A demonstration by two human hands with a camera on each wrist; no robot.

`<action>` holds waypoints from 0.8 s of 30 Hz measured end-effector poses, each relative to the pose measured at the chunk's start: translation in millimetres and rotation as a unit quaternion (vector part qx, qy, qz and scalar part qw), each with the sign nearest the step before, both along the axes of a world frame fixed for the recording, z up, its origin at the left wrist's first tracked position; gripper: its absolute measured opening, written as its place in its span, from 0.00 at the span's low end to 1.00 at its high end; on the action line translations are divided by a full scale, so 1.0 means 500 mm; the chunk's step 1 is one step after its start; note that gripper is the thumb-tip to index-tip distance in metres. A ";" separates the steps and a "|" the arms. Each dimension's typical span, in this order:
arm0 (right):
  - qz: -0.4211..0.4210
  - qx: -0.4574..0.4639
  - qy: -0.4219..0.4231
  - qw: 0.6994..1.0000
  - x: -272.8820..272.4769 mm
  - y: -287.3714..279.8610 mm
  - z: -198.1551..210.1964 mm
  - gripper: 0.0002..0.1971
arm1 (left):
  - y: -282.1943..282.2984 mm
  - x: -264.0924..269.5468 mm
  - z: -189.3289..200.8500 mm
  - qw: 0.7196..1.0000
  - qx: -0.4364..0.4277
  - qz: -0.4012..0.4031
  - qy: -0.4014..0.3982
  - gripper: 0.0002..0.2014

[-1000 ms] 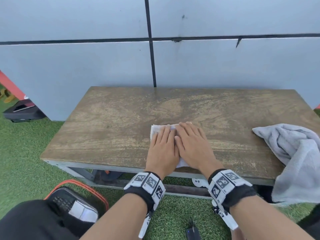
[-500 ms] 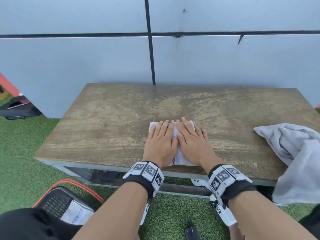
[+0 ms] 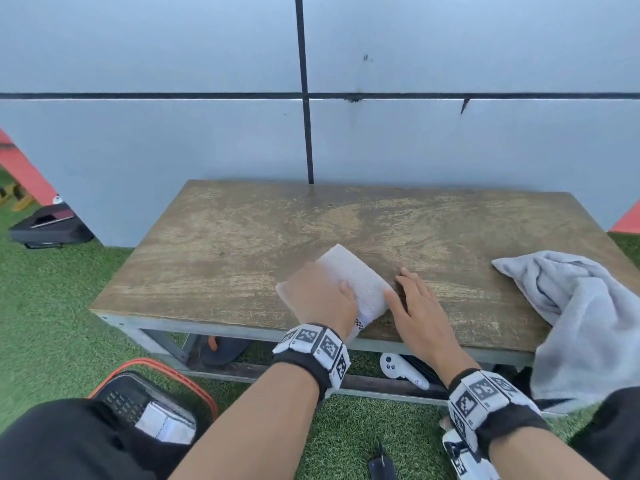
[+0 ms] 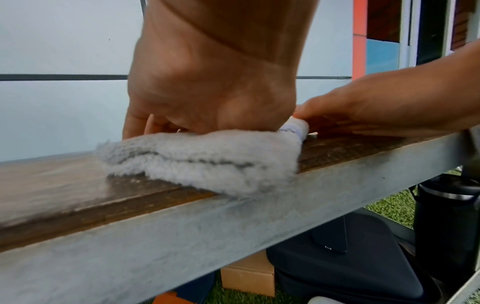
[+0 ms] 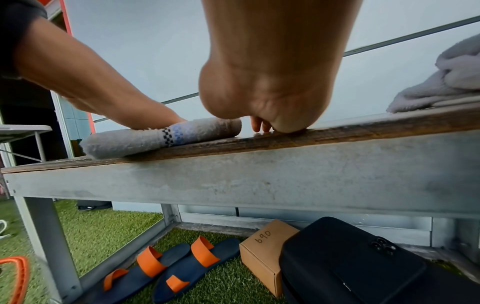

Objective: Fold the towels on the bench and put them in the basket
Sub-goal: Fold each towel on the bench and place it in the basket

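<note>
The left hand [image 3: 320, 299] grasped the folded white towel [image 3: 349, 271] at the counter's [image 3: 214, 251] front edge; the right hand [image 3: 417, 310] lay flat, released, just beside it. A grey towel [image 3: 585, 306] draped the right edge.

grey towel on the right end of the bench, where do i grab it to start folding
Probably pinch the free corner of the grey towel lying flat on the bench, coming from the left. The rest is bunched and hangs over the bench's right front edge, so that corner offers the clearest edge.
</note>
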State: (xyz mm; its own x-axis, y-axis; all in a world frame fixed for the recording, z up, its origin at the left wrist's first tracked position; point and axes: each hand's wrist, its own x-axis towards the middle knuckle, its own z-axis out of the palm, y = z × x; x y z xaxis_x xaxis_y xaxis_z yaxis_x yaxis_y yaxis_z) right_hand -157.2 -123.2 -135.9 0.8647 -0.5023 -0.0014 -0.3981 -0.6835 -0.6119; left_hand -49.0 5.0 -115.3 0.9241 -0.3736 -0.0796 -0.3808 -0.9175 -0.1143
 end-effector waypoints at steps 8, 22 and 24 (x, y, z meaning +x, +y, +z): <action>-0.025 0.035 -0.012 0.999 0.002 0.048 0.008 0.16 | 0.068 -0.018 0.056 0.995 0.017 -0.100 -0.008 0.29; 0.047 0.336 -0.188 0.922 0.049 0.193 0.204 0.06 | 0.241 0.046 0.152 0.835 -0.458 0.025 0.306 0.28; 0.063 0.411 -0.216 0.883 0.070 0.212 0.245 0.08 | 0.293 0.076 0.201 0.812 -0.493 0.004 0.313 0.32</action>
State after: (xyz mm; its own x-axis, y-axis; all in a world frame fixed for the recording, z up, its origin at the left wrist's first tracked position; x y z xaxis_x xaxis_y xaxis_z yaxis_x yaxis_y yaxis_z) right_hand -122.2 -17.0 -13.5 0.9224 -0.3855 0.0227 0.0417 0.0408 -0.9983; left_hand -11.3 151.4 -15.0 0.8207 -0.5350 -0.2007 -0.0749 -0.4490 0.8904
